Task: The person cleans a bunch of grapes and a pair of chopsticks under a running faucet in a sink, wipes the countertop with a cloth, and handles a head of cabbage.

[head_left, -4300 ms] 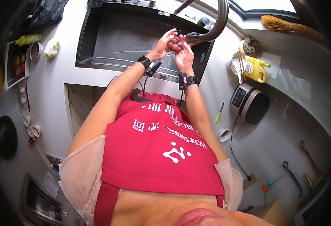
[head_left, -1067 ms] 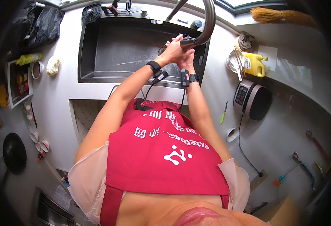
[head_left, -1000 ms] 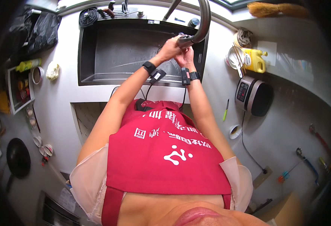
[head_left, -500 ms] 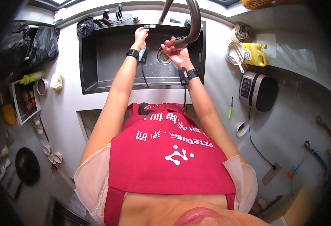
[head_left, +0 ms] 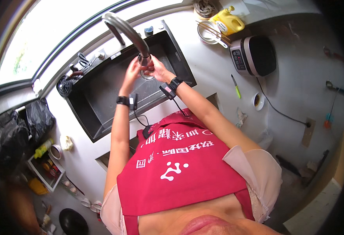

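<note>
- Since the frame half a second ago, your left grip (head_left: 131, 71) has moved from the far rim of the sink (head_left: 101, 96) to the faucet (head_left: 143, 58), close beside your right grip (head_left: 160, 72); the whole view has also turned.
- The grapes (head_left: 150, 69) are just under the faucet head, over the sink, and partly hidden by it and by your fingers.
- Your right grip seems to be curled around the grapes; your left one has bent fingers, but I cannot tell if it touches them.
- The grapes are probably light, with a firm skin and soft flesh, so a hard squeeze may split them.
- If they are wet, they likely become slippery; it is better to cup them from below than to pinch one grape. I cannot see a stem.
- The grapes look round, smooth and reddish.
- The sink is dark, matt and straight-sided; the faucet is a curved tube of greyish metal.
- The counter (head_left: 201, 72) is pale and smooth.
</note>
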Motion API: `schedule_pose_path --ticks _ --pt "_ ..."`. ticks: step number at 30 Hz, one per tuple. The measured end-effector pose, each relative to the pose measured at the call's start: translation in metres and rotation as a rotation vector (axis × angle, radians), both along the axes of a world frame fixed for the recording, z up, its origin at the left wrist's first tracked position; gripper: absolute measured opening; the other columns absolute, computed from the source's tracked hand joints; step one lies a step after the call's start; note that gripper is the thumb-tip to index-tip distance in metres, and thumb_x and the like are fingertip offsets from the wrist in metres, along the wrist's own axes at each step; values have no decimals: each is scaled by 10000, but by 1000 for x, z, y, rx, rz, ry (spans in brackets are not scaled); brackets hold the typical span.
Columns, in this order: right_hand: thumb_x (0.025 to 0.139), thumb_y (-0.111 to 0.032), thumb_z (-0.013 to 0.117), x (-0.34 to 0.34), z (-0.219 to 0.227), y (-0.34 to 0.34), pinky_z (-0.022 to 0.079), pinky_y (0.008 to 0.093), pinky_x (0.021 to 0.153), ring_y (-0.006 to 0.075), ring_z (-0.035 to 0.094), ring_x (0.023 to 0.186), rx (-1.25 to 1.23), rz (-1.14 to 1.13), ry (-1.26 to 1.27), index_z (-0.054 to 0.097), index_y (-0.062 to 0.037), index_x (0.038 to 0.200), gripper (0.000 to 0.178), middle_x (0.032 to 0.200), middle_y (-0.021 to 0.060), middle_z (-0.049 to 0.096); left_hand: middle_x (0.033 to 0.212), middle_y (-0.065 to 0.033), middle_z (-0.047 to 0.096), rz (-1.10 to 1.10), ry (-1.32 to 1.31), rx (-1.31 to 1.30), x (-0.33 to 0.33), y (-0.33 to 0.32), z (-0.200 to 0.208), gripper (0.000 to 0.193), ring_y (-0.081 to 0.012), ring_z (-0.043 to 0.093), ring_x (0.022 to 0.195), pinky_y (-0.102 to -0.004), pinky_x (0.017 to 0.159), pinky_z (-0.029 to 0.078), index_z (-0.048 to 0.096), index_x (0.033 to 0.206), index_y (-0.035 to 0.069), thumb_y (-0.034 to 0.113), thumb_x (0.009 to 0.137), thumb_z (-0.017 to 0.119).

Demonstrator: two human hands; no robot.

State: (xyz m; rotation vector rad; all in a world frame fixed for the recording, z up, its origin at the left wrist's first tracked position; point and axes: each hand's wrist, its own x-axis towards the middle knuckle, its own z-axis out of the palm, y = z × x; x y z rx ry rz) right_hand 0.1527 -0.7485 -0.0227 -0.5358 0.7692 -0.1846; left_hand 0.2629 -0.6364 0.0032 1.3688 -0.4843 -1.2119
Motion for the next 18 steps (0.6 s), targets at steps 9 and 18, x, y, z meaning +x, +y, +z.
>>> schedule_pose_path --ticks 9,18 --pt "952 -351 630 -25 49 -34 559 372 884 217 616 1128 -331 482 25 517 -56 1393 543 1312 96 595 973 -45 680 145 465 59 16 22 -5 294 -163 647 829 -322 713 536 558 1185 113 246 942 659" --pt "826 -59 667 -80 44 -125 540 313 844 208 677 947 -1433 -124 450 633 -44 1193 368 1082 107 695 963 -36 660 -1 102 291 34 40 -67 426 -133 643 743 -263 593 540 595 1213 90 214 851 783"
